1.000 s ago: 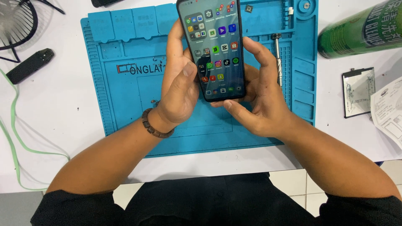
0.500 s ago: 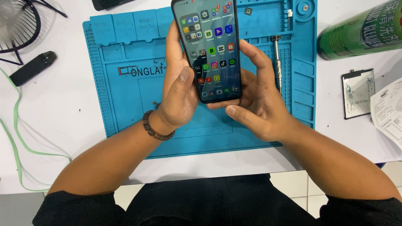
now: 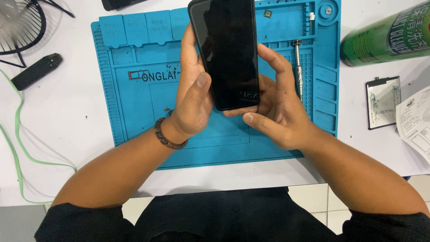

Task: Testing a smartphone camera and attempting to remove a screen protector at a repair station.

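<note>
Phone point(image 3: 229, 54), its screen dark, sits upright between both hands above the blue mat point(image 3: 134, 89). Left hand point(image 3: 193, 101) wraps its left edge, thumb on the glass. Right hand point(image 3: 275, 105) cups the bottom corner. Firm, gentle edge holds seem safest.

Bright, even light falls from overhead on the white tabletop point(image 3: 67, 112); shadows beneath the forearms are soft and faint; the glossy black slab-shaped phone point(image 3: 228, 54), held above the tabletop, carries dull grey reflections; focus is sharp, edges slightly curved.
</note>
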